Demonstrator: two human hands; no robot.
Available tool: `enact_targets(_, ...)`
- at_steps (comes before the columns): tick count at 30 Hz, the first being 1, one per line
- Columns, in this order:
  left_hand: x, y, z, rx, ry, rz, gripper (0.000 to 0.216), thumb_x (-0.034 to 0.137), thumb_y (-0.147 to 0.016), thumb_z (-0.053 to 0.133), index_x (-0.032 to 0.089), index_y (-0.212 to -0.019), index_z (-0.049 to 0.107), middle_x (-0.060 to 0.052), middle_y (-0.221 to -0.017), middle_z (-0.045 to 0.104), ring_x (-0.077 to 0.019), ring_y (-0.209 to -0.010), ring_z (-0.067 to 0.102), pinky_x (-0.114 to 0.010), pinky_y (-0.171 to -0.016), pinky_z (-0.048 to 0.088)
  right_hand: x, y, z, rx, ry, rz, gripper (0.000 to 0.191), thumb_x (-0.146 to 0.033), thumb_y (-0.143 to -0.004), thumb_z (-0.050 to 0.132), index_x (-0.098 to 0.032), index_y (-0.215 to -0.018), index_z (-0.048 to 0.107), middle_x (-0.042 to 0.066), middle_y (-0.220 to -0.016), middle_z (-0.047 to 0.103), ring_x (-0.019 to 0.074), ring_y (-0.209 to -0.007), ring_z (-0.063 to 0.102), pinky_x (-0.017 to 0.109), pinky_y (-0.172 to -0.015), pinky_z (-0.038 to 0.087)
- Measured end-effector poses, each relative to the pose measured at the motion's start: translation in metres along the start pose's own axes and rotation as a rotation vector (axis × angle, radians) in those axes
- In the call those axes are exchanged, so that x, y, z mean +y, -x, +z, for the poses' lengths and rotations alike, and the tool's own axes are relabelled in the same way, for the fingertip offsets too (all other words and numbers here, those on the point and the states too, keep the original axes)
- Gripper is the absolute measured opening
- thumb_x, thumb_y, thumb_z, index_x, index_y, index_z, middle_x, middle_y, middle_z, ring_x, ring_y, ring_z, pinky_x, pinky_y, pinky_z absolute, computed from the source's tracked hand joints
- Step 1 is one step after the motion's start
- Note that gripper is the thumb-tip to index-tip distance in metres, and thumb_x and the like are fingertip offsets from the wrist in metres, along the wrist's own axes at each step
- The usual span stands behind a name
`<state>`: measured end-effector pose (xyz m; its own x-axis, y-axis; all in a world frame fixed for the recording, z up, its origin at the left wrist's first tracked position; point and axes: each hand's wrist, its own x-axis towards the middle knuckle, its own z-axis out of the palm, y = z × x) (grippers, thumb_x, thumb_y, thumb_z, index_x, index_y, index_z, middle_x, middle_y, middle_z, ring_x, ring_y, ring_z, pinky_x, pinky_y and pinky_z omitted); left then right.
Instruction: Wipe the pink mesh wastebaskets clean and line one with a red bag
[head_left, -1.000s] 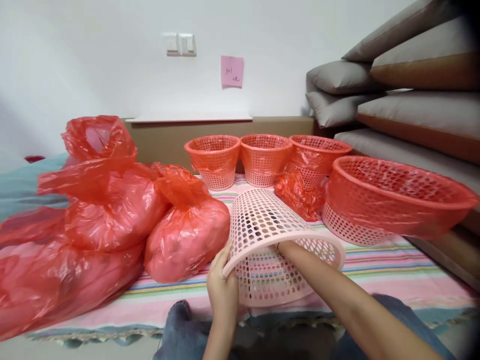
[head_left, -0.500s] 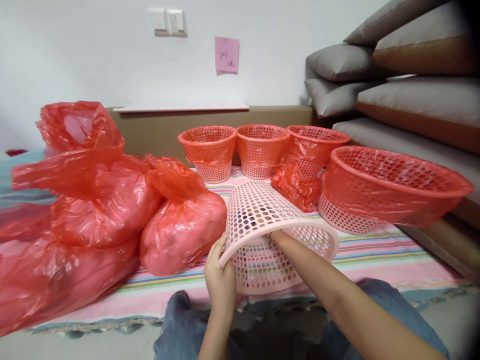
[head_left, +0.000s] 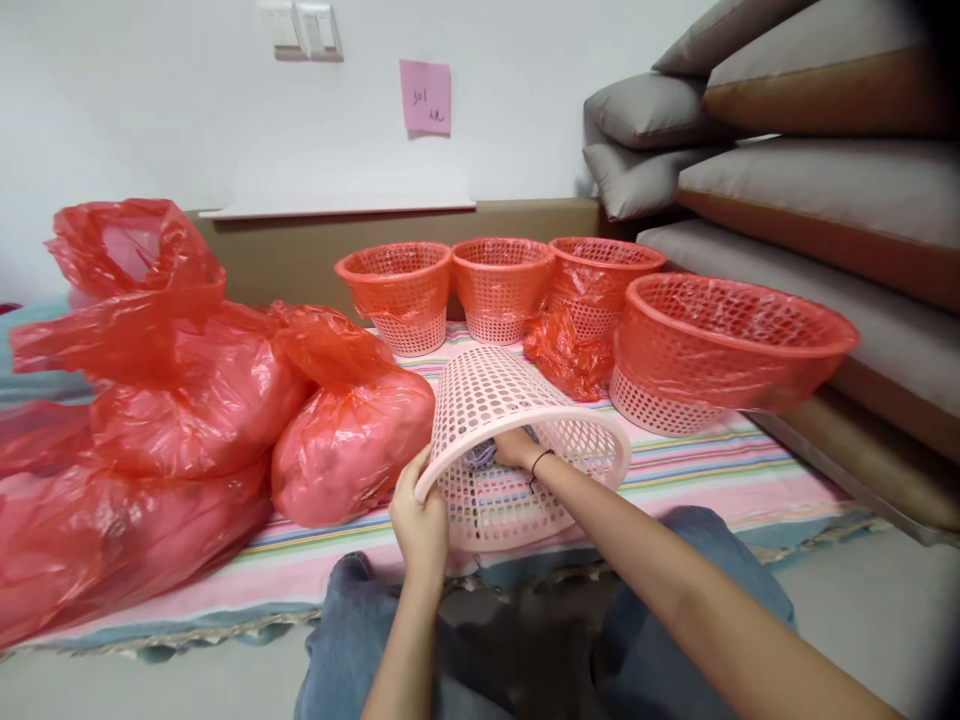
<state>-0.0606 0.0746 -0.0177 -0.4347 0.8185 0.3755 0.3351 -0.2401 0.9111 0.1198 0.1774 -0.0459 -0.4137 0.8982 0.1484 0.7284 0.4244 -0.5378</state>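
A pink plastic mesh basket (head_left: 495, 390) lies tilted on its side, its mouth facing me. My left hand (head_left: 420, 515) grips the left part of its rim, fingers closed around the edge. Through the mouth reaches my right hand (head_left: 517, 447), with a dark band at the wrist. It is closed on a bunched grey-purple cloth (head_left: 482, 455) inside the basket. The mesh and rim partly hide the cloth, so its exact kind is unclear.
Several baskets lined with red bags, among them a near one (head_left: 720, 345), stand behind and to the right. Tied red plastic bags (head_left: 352, 440) pile up at left. A crumpled red bag (head_left: 574, 355) lies on the striped cloth (head_left: 705, 470). Grey cushions (head_left: 817, 185) are stacked at right.
My right hand has drawn back toward the basket's mouth, bringing the grey-purple cloth into sight. My left hand keeps its hold on the rim. The whole view has shifted slightly.
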Motion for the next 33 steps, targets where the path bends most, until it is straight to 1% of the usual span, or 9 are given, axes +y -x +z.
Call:
enact_targets(3,0.000,0.000,-0.001,0.009,0.000,0.004,0.045,0.014,-0.073,0.049,0.015,-0.110,0.074,-0.010,-0.114,0.076,-0.0262,-0.109,0.069,-0.041,-0.101,0.051,0.001,-0.002,0.005,-0.141,0.032,-0.029,0.027,-0.024,-0.087,0.071,-0.017,-0.113,0.068,0.008,-0.118,0.069,0.0229,-0.110,0.065,0.043,-0.100,0.050)
enact_targets(6,-0.001,0.001,-0.002,0.025,-0.002,0.009,0.043,0.014,-0.071,0.050,0.016,-0.105,0.076,-0.009,-0.109,0.077,-0.0257,-0.104,0.070,-0.040,-0.099,0.053,-0.002,0.017,0.009,-0.216,0.050,-0.056,0.040,-0.007,-0.073,0.069,-0.020,-0.111,0.072,0.006,-0.113,0.074,0.0242,-0.107,0.067,0.036,-0.098,0.048)
enact_targets(11,-0.002,0.002,-0.003,0.043,0.002,0.011,0.038,0.017,-0.072,0.053,0.016,-0.101,0.077,-0.008,-0.104,0.078,-0.0261,-0.100,0.071,-0.041,-0.096,0.054,-0.017,0.062,0.008,-0.260,0.038,-0.111,0.050,-0.002,-0.068,0.059,-0.022,-0.111,0.073,0.003,-0.116,0.074,0.0236,-0.110,0.067,0.032,-0.099,0.046)
enact_targets(16,-0.004,0.004,-0.002,0.046,0.014,-0.003,0.036,0.020,-0.073,0.054,0.015,-0.100,0.077,-0.009,-0.104,0.078,-0.0280,-0.103,0.071,-0.044,-0.100,0.053,-0.031,0.095,0.001,-0.320,0.000,-0.160,0.054,0.002,-0.060,0.063,-0.021,-0.107,0.076,0.006,-0.108,0.076,0.0264,-0.102,0.069,0.031,-0.090,0.049)
enact_targets(21,-0.004,0.005,-0.001,0.048,0.030,-0.010,0.036,0.019,-0.073,0.053,0.016,-0.101,0.077,-0.008,-0.105,0.078,-0.0272,-0.104,0.071,-0.044,-0.101,0.052,-0.033,0.110,-0.010,-0.358,-0.105,-0.219,0.059,0.004,-0.055,0.068,-0.026,-0.105,0.077,0.000,-0.105,0.077,0.0234,-0.098,0.071,0.026,-0.086,0.050)
enact_targets(24,-0.003,0.005,0.000,0.040,0.040,-0.011,0.035,0.019,-0.074,0.054,0.017,-0.100,0.077,-0.007,-0.103,0.078,-0.0269,-0.104,0.071,-0.043,-0.101,0.053,-0.031,0.101,-0.016,-0.245,-0.159,-0.176,0.059,-0.006,-0.058,0.075,-0.025,-0.114,0.073,0.001,-0.112,0.075,0.0243,-0.103,0.069,0.029,-0.090,0.051)
enact_targets(28,-0.001,0.005,0.000,0.034,0.047,-0.008,0.036,0.017,-0.074,0.055,0.018,-0.102,0.077,-0.007,-0.106,0.078,-0.0270,-0.106,0.071,-0.044,-0.102,0.052,-0.032,0.073,-0.026,0.063,-0.155,-0.013,0.062,-0.022,-0.073,0.071,-0.016,-0.133,0.057,0.013,-0.131,0.064,0.0283,-0.119,0.061,0.039,-0.101,0.047)
enact_targets(30,0.000,0.004,-0.001,0.032,0.050,-0.004,0.038,0.015,-0.074,0.054,0.019,-0.103,0.077,-0.006,-0.108,0.078,-0.0267,-0.107,0.071,-0.044,-0.103,0.052,-0.034,0.062,-0.031,0.181,-0.140,0.044,0.057,-0.032,-0.082,0.068,-0.014,-0.134,0.053,0.016,-0.130,0.063,0.0294,-0.118,0.061,0.043,-0.101,0.047)
enact_targets(33,0.000,0.004,-0.001,0.031,0.049,-0.006,0.039,0.014,-0.074,0.054,0.017,-0.105,0.077,-0.007,-0.110,0.078,-0.0272,-0.108,0.071,-0.045,-0.103,0.052,-0.037,0.053,-0.039,0.292,-0.105,0.076,0.045,-0.043,-0.092,0.058,-0.015,-0.127,0.057,0.016,-0.119,0.068,0.0297,-0.110,0.064,0.045,-0.097,0.048)
